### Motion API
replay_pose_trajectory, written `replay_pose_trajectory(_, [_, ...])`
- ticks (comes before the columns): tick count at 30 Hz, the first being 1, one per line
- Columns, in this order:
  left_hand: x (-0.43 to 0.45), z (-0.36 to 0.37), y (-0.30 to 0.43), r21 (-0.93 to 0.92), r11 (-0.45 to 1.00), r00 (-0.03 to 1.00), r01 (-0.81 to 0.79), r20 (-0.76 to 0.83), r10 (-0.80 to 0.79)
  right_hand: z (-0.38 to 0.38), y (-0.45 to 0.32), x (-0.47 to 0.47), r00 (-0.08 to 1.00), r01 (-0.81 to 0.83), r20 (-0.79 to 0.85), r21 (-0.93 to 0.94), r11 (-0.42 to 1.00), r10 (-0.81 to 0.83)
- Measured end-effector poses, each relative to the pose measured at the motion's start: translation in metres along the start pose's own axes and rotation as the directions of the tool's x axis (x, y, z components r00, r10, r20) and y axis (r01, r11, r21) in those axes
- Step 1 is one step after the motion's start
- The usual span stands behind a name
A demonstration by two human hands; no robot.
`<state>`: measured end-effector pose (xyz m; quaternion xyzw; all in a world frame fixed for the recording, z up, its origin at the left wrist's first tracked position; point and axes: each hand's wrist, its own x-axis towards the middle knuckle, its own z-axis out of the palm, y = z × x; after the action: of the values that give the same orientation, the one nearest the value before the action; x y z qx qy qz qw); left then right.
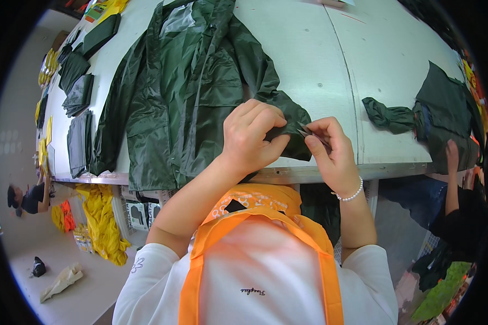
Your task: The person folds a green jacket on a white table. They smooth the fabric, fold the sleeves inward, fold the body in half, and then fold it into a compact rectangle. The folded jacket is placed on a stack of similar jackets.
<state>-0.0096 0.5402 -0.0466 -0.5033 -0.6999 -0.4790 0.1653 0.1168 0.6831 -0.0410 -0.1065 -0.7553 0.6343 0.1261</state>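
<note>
A dark green waterproof jacket (217, 77) lies spread on the white table, its front parted and its hem hanging over the near edge. My left hand (250, 136) pinches the fabric near the end of one sleeve (295, 111), partly covering it. In my right hand (331, 150) is a small pair of metal thread snips (304, 130). Their pointed blades lie against the sleeve end, just right of my left fingers. Whether a thread sits between the blades is too small to tell.
Folded dark garments (79, 97) line the table's left side. At right, another person's hand (452, 152) touches a dark green garment (447, 118). A metal strip (284, 174) runs along the near edge. Yellow garments (101, 223) hang below the table at left.
</note>
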Motion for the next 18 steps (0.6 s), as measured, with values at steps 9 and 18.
replay_pose_trajectory(9, [0.002,-0.003,0.0,0.006,1.0,0.999,-0.016,-0.032,0.017,0.006,-0.002,0.005,0.999,0.032,-0.03,0.072,0.997,-0.03])
replay_pose_trajectory(18, [0.002,0.007,0.003,-0.027,0.998,0.993,0.063,-0.095,-0.065,0.012,-0.001,0.008,0.995,0.044,-0.099,0.122,0.992,-0.032])
